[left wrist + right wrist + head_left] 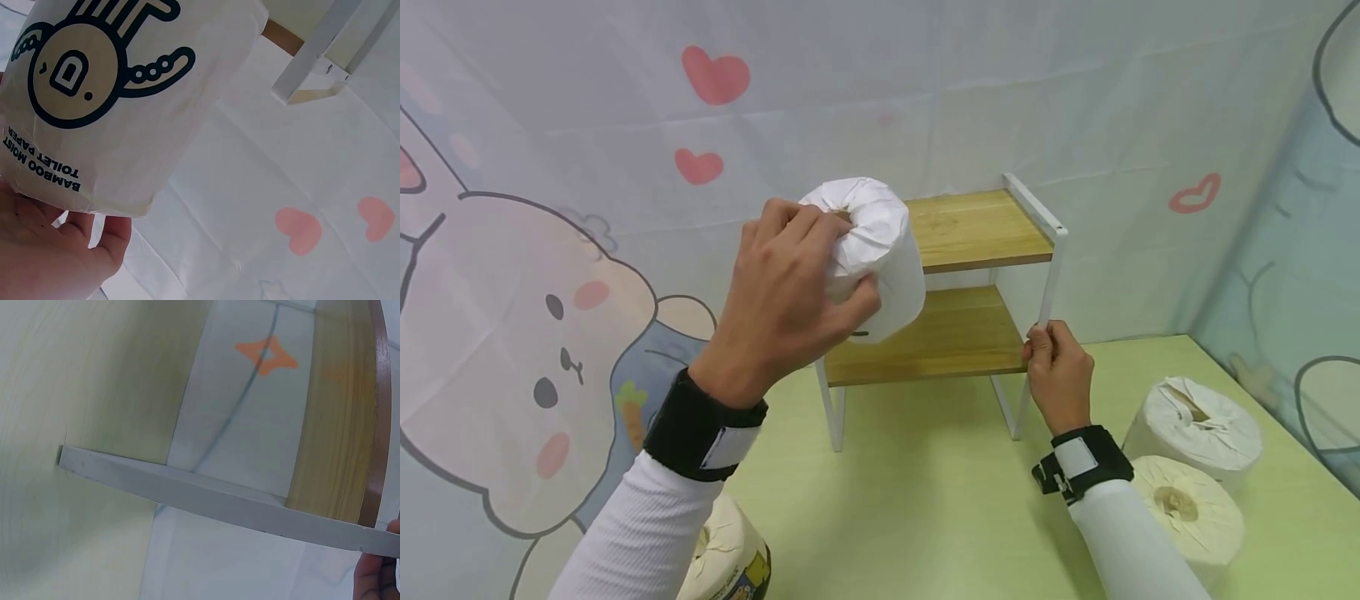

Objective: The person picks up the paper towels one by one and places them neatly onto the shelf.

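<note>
My left hand grips a white paper-wrapped toilet roll by its top, with fingers at the core hole and the thumb on the side. The roll is held up in front of the left part of a two-tier wooden shelf. In the left wrist view the toilet roll shows a cartoon print and the words "bamboo moist toilet paper". My right hand holds the shelf's white front right upright near the lower board. In the right wrist view, the right hand's fingers wrap that upright.
Two more wrapped rolls stand at the right of the green table, a white one behind a cream one. Another roll stands at the front left, partly behind my left sleeve. A printed cloth wall rises behind the shelf.
</note>
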### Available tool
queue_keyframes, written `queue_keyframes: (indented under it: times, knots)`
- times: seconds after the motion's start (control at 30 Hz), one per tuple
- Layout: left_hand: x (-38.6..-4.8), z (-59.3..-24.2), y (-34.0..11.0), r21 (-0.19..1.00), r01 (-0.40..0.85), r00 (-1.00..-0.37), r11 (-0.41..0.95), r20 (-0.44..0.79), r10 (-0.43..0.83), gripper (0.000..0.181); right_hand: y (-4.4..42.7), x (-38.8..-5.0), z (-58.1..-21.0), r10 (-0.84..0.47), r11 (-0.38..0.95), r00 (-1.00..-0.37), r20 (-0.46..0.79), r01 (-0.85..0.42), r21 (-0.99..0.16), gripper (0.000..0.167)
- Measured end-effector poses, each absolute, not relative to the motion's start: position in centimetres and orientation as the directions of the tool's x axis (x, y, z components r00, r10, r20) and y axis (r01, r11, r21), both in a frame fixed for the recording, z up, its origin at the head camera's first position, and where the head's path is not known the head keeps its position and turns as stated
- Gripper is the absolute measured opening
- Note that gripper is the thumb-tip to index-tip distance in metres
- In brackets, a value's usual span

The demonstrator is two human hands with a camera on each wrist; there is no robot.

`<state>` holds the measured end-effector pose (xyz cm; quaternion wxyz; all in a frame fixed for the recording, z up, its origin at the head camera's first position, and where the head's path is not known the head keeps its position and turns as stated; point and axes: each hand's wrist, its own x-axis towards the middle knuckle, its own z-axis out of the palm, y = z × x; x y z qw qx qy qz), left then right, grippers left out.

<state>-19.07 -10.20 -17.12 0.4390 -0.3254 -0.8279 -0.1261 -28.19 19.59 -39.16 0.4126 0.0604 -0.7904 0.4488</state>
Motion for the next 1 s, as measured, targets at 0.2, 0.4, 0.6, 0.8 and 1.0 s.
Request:
queue_keyframes:
  times: [0.2,0.4,0.6,0.8,1.0]
  knots:
    - [-19.5,-17.0,-9.8,-0.088,0.636,-0.410,0.767,0.803,0.433,0.038,19.6,-28.1,-39.2,0.281,0.585,-0.655,0.701,-0.463,-0.666,0.026]
    - [-19.7,-16.8,-9.5,-0.088,0.614,-0.438,0.784,0.788,0.432,0.040,19.6,-28.0,-39.2,0.285,0.585,-0.656,0.699,-0.459,-0.669,0.024]
    - [-20.2,-16.8,-9.1,-0.105,0.594,-0.433,0.798,0.794,0.427,0.038,19.7,-27.9,-39.3,0.285,0.582,-0.656,0.699,-0.461,-0.670,0.026]
    - [-20.6,-16.8,-8.6,-0.121,0.596,-0.407,0.794,0.807,0.428,0.038,19.6,-28.0,-39.2,0.285,0.585,-0.661,0.694,-0.453,-0.672,0.022]
    - [-20.9,-16.9,-8.1,-0.093,0.612,-0.387,0.785,0.831,0.400,0.051,19.6,-27.9,-39.3,0.287,0.587,-0.661,0.693,-0.450,-0.673,0.024]
